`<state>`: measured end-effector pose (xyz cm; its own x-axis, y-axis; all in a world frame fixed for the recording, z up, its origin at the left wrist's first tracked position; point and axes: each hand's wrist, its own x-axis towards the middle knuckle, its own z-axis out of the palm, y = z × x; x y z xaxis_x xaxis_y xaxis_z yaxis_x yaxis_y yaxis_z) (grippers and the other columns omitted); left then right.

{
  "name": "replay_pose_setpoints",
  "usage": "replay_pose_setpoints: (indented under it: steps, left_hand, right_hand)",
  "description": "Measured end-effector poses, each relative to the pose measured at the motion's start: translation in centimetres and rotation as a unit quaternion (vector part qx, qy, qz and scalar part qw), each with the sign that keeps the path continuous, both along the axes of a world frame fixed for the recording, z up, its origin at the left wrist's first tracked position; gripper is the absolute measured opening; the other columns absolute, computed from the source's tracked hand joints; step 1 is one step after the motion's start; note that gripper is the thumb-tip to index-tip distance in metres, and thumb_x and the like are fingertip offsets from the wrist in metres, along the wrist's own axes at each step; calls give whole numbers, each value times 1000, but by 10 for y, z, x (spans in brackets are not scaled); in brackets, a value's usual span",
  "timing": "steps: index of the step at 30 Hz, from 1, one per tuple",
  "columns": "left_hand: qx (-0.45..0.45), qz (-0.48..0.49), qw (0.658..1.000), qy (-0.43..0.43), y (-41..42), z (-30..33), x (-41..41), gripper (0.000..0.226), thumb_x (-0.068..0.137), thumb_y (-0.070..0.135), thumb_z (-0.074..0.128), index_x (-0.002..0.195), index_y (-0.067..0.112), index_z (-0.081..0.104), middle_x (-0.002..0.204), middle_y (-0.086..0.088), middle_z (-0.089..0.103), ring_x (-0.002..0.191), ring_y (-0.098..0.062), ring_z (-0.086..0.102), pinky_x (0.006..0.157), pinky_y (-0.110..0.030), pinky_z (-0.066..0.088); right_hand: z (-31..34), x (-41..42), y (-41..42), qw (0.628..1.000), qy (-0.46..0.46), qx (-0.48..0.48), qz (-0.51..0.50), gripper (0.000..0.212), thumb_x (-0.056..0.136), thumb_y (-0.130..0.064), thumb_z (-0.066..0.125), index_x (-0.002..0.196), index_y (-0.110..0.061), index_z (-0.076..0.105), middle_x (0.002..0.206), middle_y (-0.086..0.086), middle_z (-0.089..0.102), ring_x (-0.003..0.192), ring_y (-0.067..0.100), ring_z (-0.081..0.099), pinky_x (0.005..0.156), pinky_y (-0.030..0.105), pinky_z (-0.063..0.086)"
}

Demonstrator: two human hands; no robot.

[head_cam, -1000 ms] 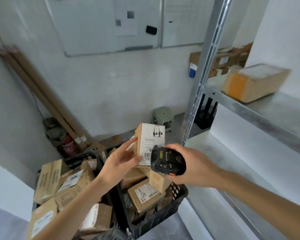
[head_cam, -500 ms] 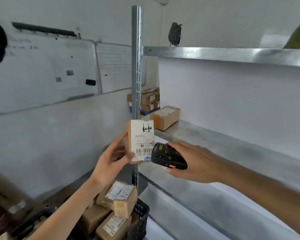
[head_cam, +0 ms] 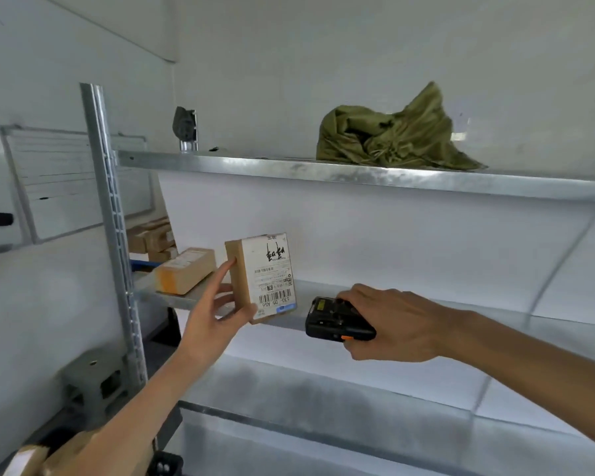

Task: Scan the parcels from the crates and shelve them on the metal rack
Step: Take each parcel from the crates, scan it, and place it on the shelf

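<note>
Left grip (head_cam: pixel 217 314) pinches a small brown cardboard parcel with white label (head_cam: pixel 261 278) upright at the metal rack's middle shelf (head_cam: pixel 495 317), right grip (head_cam: pixel 392 324) clasping a black handheld scanner (head_cam: pixel 334 319) just beside it.

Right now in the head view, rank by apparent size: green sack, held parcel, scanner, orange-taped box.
1. green sack, top shelf
2. held parcel, in the left hand
3. scanner and orange-taped box: look alike; the box sits farther back, so unranked.
</note>
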<state>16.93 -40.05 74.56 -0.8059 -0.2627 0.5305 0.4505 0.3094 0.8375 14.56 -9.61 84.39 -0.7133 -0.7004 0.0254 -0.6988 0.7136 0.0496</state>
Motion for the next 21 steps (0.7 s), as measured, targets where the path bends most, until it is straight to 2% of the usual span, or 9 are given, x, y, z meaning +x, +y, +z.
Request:
replay_pose_setpoints:
  steps: [3, 9, 12, 16, 21]
  left_hand:
    - [7, -33, 999, 2, 42, 6, -12, 85, 83, 1, 79, 141, 49, 42, 122, 1, 64, 111, -8, 64, 82, -22, 58]
    - [21, -69, 997, 19, 124, 20, -23, 84, 81, -5, 79, 146, 34, 44, 125, -5, 60, 111, -8, 62, 79, -15, 55]
    - [32, -83, 996, 26, 153, 25, -25, 83, 81, -2, 79, 147, 35, 44, 127, -3, 58, 115, -12, 61, 80, -16, 57]
    - [32, -89, 995, 29, 181, 28, -27, 82, 82, -2, 79, 146, 35, 44, 131, -4, 57, 119, -17, 60, 80, -16, 58]
    - [38, -92, 994, 45, 201, 30, -28, 82, 81, -2, 80, 144, 38, 45, 132, -4, 56, 117, -10, 59, 81, -15, 57]
  right_hand:
    - [12, 9, 42, 999, 3, 11, -35, 51, 93, -64, 53, 131, -31, 44, 111, -14, 47, 90, 15, 56, 75, 30, 42]
    - [25, 24, 116, 995, 4, 44, -86, 51, 94, -68, 49, 128, -30, 44, 111, -13, 46, 90, 17, 56, 80, 33, 45]
    - [29, 30, 146, 993, 5, 52, -106, 54, 94, -70, 47, 129, -29, 45, 113, -12, 46, 91, 18, 58, 84, 37, 49]
    - [32, 36, 175, 992, 20, 56, -114, 57, 95, -70, 47, 132, -27, 43, 116, -10, 46, 93, 20, 58, 81, 35, 46]
    - [33, 43, 194, 991, 52, 39, -114, 58, 94, -68, 51, 134, -27, 41, 111, -13, 43, 88, 17, 54, 72, 31, 37]
